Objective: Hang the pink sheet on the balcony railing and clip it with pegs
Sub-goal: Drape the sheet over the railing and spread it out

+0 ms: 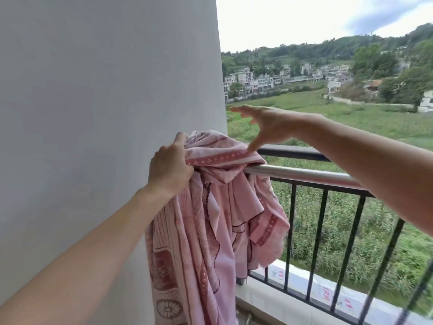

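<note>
A: So the sheet (218, 202) is bunched over the rail (304, 175) right by the wall (93, 113), gripped only by the left hand (169, 168). Right hand (269, 126) is spread wide, nothing held.

B: Yeah, no pegs seen anywhere. If that grip is eased, the heavier side could be dragged over and the whole thing lost off the balcony.

Soft overcast daylight comes from the pale, nearly blown-out sky (281, 19) at one o'clock. The plain white wall (93, 90) sits in even, cool shade. Wide-angle distortion bends the black barred metal railing (323, 207) toward four o'clock, where bars smear.
</note>
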`<state>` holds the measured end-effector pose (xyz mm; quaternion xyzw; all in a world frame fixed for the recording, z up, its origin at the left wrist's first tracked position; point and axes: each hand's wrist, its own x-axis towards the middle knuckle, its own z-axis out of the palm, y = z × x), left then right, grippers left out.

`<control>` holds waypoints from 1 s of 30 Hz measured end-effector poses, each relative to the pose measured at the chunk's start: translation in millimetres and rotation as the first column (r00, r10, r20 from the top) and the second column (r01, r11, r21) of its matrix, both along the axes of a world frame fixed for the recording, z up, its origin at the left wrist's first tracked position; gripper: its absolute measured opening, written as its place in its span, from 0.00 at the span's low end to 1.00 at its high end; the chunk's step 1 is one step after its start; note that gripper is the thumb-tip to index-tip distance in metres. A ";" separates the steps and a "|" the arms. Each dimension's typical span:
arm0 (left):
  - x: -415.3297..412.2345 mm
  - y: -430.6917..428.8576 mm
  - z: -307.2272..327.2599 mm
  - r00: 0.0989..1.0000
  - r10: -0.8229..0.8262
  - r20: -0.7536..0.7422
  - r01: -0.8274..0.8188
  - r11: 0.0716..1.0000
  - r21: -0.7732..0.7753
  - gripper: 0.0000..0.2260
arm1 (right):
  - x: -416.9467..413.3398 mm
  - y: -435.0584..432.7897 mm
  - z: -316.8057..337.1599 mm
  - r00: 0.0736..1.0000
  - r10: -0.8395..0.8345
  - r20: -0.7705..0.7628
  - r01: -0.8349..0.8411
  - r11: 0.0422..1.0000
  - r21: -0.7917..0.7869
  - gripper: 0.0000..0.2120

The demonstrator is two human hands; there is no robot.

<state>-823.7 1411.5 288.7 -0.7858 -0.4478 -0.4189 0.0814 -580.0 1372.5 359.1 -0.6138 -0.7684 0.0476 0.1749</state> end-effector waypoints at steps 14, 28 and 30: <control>25.6 -23.5 -118.0 0.774 -0.006 0.634 0.544 0.519 -0.659 0.16 | 29.1 9.0 19.7 0.778 -0.006 -0.628 0.390 0.789 0.474 0.16; 96.7 2.4 3.6 0.993 0.089 -0.076 -0.097 0.990 -0.107 0.13 | 164.3 7.3 -35.4 0.838 -0.537 0.094 0.542 0.840 -0.036 0.07; 103.5 3.7 -12.0 0.978 0.113 -0.175 -0.137 0.982 -0.129 0.14 | 157.8 -2.2 -50.0 0.856 -0.458 0.239 0.515 0.795 -0.320 0.08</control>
